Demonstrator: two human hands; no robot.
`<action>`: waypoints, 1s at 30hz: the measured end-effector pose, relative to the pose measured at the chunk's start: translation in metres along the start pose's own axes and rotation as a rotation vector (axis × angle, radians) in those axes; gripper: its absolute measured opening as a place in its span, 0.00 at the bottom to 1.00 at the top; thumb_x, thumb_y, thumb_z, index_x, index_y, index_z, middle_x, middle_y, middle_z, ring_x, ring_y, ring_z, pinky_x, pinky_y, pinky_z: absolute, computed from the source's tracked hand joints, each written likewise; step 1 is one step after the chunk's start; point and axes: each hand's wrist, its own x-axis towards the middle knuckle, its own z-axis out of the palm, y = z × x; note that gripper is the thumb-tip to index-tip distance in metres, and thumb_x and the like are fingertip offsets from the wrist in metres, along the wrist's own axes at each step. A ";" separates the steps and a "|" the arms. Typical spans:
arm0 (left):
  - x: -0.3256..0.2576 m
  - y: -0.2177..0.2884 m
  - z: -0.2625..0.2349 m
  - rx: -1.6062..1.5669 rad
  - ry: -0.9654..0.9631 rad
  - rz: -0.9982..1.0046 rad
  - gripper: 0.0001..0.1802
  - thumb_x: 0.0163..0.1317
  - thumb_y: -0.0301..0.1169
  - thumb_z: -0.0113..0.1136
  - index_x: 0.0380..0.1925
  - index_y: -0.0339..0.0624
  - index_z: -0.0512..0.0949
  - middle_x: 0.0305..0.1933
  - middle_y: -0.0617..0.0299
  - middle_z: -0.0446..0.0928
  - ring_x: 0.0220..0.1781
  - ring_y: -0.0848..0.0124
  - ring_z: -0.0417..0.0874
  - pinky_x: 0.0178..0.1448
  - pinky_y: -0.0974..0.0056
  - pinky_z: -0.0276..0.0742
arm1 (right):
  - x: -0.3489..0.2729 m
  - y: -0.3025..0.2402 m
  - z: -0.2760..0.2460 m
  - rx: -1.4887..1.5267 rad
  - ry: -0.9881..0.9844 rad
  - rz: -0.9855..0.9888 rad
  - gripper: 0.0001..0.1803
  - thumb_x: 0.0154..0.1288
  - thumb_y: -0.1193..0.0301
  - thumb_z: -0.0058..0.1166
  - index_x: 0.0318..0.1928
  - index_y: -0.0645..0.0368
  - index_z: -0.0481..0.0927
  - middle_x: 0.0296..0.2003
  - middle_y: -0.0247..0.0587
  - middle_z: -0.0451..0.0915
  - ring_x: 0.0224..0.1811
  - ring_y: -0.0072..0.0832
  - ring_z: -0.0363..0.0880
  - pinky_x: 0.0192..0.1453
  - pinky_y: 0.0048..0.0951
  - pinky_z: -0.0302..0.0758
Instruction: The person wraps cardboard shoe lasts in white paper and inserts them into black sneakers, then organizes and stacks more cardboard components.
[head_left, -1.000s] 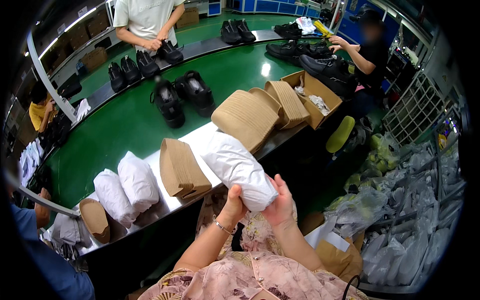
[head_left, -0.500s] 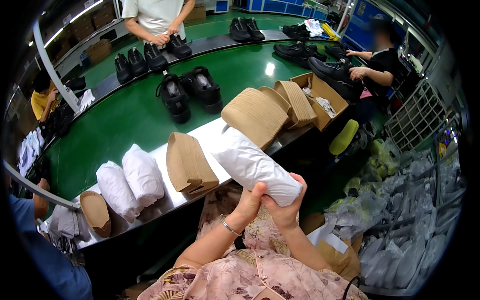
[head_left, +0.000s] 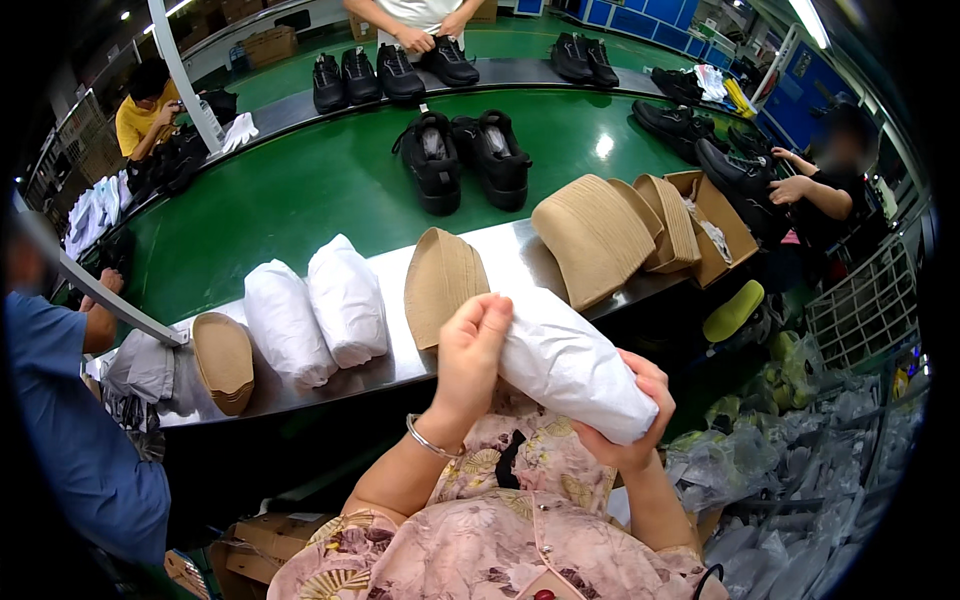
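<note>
Green worktop, smooth and glossy, edged on its near side by a polished metal ledge; positions are given relative to the held white bundle. The left hand has thumb and fingertips drawn together at the bundle's far left end, apparently pinching the paper, though the contact is partly hidden. The right hand curls around the near right end, fingers along the outer side. The bundle therefore lies to the right of the left fingertips and within the right hand's grasp; its long axis slants from far left to near right, and the right hand covers more of it.

The wrapping is thin, matte, creased paper over a rounded, elongated form. Just left of the bundle stands a small stack of curved brown card pieces, nested closely; farther left, two paper-wrapped rolls lie side by side. Beyond the bundle rises a larger card stack, with ridged layers, and to its far right sits an open cardboard box. Well beyond are black shoes; to the near right, crinkled clear plastic bags.
</note>
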 end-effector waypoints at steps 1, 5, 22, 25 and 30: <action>0.003 0.007 -0.005 -0.213 -0.001 -0.115 0.16 0.67 0.36 0.51 0.40 0.30 0.74 0.37 0.63 0.78 0.39 0.77 0.77 0.44 0.71 0.74 | -0.001 0.000 0.008 0.044 0.003 0.028 0.44 0.38 0.72 0.71 0.54 0.60 0.55 0.49 0.61 0.69 0.46 0.49 0.74 0.49 0.42 0.73; 0.013 0.013 -0.023 -0.371 -0.005 -0.178 0.16 0.67 0.37 0.48 0.42 0.32 0.73 0.42 0.57 0.78 0.42 0.73 0.78 0.48 0.68 0.74 | -0.010 -0.017 0.044 0.051 0.056 0.127 0.44 0.40 0.73 0.70 0.55 0.61 0.53 0.50 0.59 0.67 0.48 0.46 0.72 0.51 0.40 0.70; -0.001 0.086 -0.231 1.653 0.373 0.075 0.28 0.67 0.52 0.38 0.54 0.46 0.73 0.68 0.52 0.57 0.72 0.50 0.49 0.65 0.34 0.45 | 0.044 -0.054 0.234 0.323 0.040 0.440 0.40 0.43 0.67 0.70 0.53 0.66 0.59 0.47 0.52 0.67 0.47 0.44 0.69 0.51 0.37 0.68; -0.002 0.088 -0.240 1.567 0.327 0.095 0.29 0.67 0.54 0.38 0.53 0.45 0.74 0.67 0.52 0.60 0.72 0.51 0.51 0.66 0.34 0.45 | 0.052 -0.051 0.256 0.290 0.180 0.413 0.41 0.43 0.67 0.70 0.54 0.67 0.59 0.48 0.53 0.66 0.49 0.46 0.68 0.53 0.37 0.67; 0.020 0.108 -0.221 1.633 0.398 0.264 0.36 0.66 0.55 0.37 0.62 0.35 0.60 0.65 0.46 0.61 0.70 0.54 0.56 0.69 0.42 0.42 | 0.043 -0.057 0.275 0.239 0.149 0.488 0.43 0.45 0.66 0.68 0.57 0.68 0.56 0.51 0.57 0.63 0.54 0.50 0.64 0.58 0.42 0.63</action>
